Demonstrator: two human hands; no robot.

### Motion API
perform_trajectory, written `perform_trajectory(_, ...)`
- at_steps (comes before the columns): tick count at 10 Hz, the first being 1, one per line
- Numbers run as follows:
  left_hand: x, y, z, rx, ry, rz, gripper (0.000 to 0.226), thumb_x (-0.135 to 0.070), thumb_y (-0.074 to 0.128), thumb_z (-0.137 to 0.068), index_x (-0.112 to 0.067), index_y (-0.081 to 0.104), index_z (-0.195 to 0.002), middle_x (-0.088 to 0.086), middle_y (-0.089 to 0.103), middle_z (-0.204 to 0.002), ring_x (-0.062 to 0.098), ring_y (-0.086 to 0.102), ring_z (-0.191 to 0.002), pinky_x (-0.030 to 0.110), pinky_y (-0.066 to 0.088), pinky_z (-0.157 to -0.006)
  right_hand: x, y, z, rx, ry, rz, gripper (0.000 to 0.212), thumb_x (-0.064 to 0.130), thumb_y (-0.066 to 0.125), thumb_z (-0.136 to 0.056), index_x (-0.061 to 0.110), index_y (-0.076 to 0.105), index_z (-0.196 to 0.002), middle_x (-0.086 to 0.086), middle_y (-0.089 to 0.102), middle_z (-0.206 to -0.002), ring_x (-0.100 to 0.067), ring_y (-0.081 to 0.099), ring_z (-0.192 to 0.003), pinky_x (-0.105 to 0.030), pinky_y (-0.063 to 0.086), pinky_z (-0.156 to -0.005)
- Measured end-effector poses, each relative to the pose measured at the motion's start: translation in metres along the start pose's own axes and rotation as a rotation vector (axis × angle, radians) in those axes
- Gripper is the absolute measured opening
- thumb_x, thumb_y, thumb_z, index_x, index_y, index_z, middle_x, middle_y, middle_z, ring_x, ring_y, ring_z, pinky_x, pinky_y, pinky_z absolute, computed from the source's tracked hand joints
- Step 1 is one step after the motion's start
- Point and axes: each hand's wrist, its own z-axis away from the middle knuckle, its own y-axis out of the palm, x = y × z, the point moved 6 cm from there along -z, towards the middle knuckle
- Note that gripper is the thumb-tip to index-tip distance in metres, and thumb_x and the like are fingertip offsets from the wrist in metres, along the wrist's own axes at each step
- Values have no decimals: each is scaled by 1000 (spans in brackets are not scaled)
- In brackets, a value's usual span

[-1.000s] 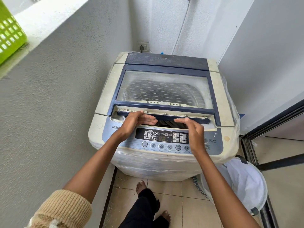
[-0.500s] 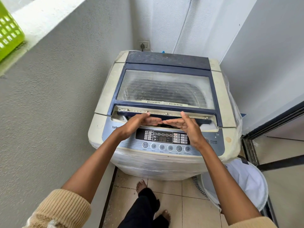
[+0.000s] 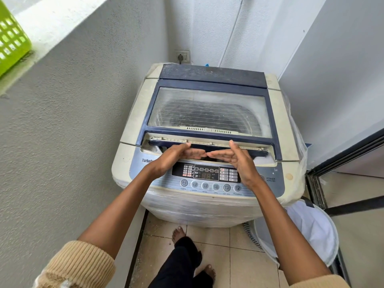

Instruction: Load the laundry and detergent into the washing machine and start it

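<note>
While lid (image 3: 207, 113) sits ajar | left hand (image 3: 176, 157), right hand (image 3: 238, 161) at its edge; grips released

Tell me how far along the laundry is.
Done: unclear; something dark shows through the lid, perhaps laundry. In hand: left hand and right hand, fingers straight, at the lid's raised front edge. Left: detergent, not in view; the white cloth in the basket beside the machine; starting at the control panel.

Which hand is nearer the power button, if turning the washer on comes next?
Right, probably. The right hand lies beside the POWER label at the right end of the control panel; the left hand is over its left part, farther off.
</note>
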Motion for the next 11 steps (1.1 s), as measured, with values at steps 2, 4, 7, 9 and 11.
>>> perform_trajectory(2,-4,2,3,-7,12,4,51,-30,19,-102,-9,62,-120,6,65,-122,10,59,-117,29,30,-113,-1,0,0,-1,13,-29,60,34,21,-101,0,70,-98,-15,72,-101,-21,67,-103,-32,46,-101)
perform_trajectory(4,-3,2,3,-6,12,13,51,-29,19,-102,-8,62,-120,4,66,-121,9,59,-117,29,31,-112,0,0,0,-6,14,-25,59,34,22,-101,1,71,-97,-16,72,-101,-20,67,-103,-30,46,-99)
perform_trajectory(7,-3,2,3,-9,4,15,51,-30,19,-102,-9,62,-120,5,66,-121,9,59,-116,27,33,-111,0,0,0,-4,5,-13,59,33,23,-101,-1,70,-98,-16,72,-102,-20,67,-102,-28,47,-98)
perform_trajectory(9,-1,2,4,-26,-9,5,52,-31,19,-102,-9,63,-119,10,65,-122,12,59,-117,29,32,-111,0,2,0,-9,3,-5,59,31,23,-101,-6,69,-99,-19,71,-101,-20,68,-99,-22,50,-91)
perform_trajectory(11,-15,6,7,-108,-39,-12,51,-28,19,-102,-7,61,-121,12,63,-124,15,61,-113,21,37,-104,10,3,0,-47,42,-30,54,32,29,-100,-1,71,-94,-16,73,-98,-23,69,-97,-35,47,-99)
